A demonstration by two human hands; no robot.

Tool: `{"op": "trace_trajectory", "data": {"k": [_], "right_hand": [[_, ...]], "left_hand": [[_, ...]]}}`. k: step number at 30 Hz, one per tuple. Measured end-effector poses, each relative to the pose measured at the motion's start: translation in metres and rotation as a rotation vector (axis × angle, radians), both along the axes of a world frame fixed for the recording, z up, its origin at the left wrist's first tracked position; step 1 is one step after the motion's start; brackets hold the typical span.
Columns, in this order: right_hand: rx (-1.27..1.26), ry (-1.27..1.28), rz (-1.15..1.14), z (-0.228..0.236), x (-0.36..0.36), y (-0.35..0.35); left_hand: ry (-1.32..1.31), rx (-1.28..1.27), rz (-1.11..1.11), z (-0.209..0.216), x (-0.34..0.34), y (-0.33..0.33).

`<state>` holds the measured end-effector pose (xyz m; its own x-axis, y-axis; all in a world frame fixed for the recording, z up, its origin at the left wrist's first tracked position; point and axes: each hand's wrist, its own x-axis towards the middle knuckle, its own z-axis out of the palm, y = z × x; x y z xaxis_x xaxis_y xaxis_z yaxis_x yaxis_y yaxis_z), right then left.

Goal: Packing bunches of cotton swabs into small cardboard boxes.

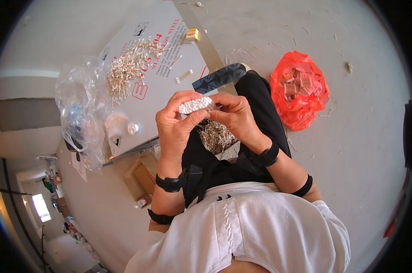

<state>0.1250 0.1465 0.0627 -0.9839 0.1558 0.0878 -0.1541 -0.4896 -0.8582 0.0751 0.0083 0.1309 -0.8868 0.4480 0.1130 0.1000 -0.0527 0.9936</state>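
Observation:
A tight bundle of cotton swabs (194, 105) is held between my two hands, its white tips packed in an oval face. My left hand (175, 119) grips its left end, thumb below and fingers behind. At the right end, my right hand (237, 117) pinches it with thumb and fingers. Whether a clear wrapper surrounds the bundle, I cannot tell. Under my hands, between my legs, lies a heap of loose cotton swabs (216, 136), partly hidden by my right hand. A larger pile of swabs (128, 68) spreads over the table (146, 95) at the left.
On the table are a few separate swabs (184, 76), a small yellow box (192, 34), a white round container (132, 128) and a crumpled clear plastic bag (80, 120). A red plastic bag (299, 116) with small pink packs stands right. A cardboard box (142, 177) sits lower left.

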Motion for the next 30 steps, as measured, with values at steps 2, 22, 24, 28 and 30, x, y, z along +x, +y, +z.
{"op": "trace_trajectory", "data": {"k": [2,22,24,28,30], "right_hand": [[-0.005,0.041,-0.033,-0.002,-0.001,0.0],[-0.055,0.075,-0.073,-0.008,-0.001,0.015],[-0.076,0.085,-0.085,-0.012,-0.002,0.014],[-0.106,0.09,-0.097,-0.014,-0.003,0.014],[-0.068,0.105,-0.12,-0.015,-0.003,0.013]], "left_hand": [[0.185,-0.086,-0.036,0.001,0.0,0.002],[0.482,-0.308,-0.092,0.004,0.0,0.021],[0.503,-0.314,-0.106,0.003,-0.001,0.023],[0.538,-0.352,-0.131,0.002,-0.001,0.026],[0.599,-0.358,-0.139,-0.002,-0.003,0.025]]}}
